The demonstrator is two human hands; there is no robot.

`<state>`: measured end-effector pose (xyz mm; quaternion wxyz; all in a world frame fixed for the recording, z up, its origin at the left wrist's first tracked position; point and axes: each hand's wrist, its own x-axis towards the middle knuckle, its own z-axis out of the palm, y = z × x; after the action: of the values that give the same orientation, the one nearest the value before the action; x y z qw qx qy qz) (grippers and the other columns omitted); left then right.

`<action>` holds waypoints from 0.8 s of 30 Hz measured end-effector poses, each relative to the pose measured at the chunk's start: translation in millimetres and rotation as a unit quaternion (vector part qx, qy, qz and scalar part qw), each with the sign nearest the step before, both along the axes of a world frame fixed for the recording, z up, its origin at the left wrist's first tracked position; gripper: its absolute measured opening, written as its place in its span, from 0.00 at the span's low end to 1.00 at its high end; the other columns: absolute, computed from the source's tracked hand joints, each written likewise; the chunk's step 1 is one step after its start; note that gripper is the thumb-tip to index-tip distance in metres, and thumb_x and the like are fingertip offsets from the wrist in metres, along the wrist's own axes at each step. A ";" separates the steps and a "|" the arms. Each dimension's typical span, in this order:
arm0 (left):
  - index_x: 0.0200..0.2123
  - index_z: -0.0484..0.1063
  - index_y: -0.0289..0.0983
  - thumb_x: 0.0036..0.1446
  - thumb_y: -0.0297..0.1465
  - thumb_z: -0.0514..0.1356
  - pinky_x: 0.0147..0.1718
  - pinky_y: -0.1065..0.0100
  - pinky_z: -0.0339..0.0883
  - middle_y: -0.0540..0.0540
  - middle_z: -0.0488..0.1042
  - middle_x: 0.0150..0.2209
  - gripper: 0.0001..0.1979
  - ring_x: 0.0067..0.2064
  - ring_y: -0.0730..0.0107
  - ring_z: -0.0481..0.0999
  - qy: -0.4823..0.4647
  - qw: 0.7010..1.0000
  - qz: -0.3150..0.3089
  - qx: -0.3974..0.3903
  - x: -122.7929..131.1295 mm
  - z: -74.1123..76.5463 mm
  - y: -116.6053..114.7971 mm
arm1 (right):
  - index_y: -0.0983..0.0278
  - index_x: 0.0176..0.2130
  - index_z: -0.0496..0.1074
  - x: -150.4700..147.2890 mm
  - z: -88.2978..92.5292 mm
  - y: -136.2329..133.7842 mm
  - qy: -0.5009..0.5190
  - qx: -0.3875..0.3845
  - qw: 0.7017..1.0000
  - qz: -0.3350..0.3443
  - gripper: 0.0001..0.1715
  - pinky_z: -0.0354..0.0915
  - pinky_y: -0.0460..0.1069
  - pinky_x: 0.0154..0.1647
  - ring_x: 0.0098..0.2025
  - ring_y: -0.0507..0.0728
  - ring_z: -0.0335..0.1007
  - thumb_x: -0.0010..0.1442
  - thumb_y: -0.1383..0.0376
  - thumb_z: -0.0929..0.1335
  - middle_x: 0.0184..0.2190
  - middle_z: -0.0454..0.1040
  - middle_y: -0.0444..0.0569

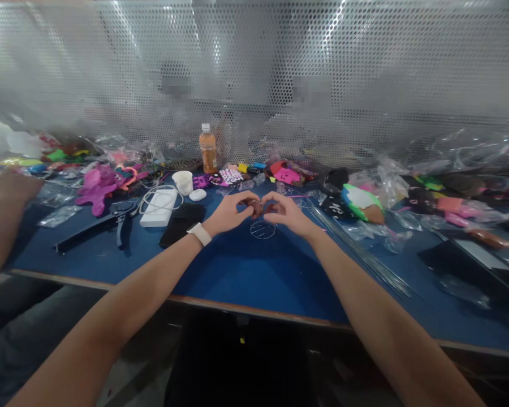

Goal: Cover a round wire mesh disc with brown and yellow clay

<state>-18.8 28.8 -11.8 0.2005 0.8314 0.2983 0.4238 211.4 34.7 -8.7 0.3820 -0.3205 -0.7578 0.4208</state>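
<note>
My left hand (229,212) and my right hand (285,212) meet over the middle of the blue table (246,271). Both pinch a small brown object (257,207) between their fingertips; I cannot make out what it is. A white band (199,233) is on my left wrist. A thin wire ring (263,230) lies on the table just below the hands.
An orange drink bottle (207,148), a white cup (182,182), a white box with cable (158,207), a black phone (182,224) and pliers (121,217) lie left of the hands. Colourful felt pieces and plastic bags crowd the back and right. Another person's arm (0,215) rests at far left.
</note>
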 end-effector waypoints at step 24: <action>0.60 0.74 0.34 0.63 0.29 0.68 0.56 0.51 0.80 0.36 0.81 0.54 0.23 0.52 0.57 0.84 -0.077 0.996 0.021 -0.038 6.1 -9.6 -1.9 | 0.59 0.35 0.71 -11.3 5.0 -7.0 -0.022 0.109 0.980 -0.163 0.15 0.62 0.52 0.27 0.22 0.55 0.68 0.57 0.54 0.76 0.23 0.74 0.43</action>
<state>-12.7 26.9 -21.5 0.2454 0.7816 0.3156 0.4788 200.1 27.6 -3.7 0.4609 -0.4052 -0.7452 0.2609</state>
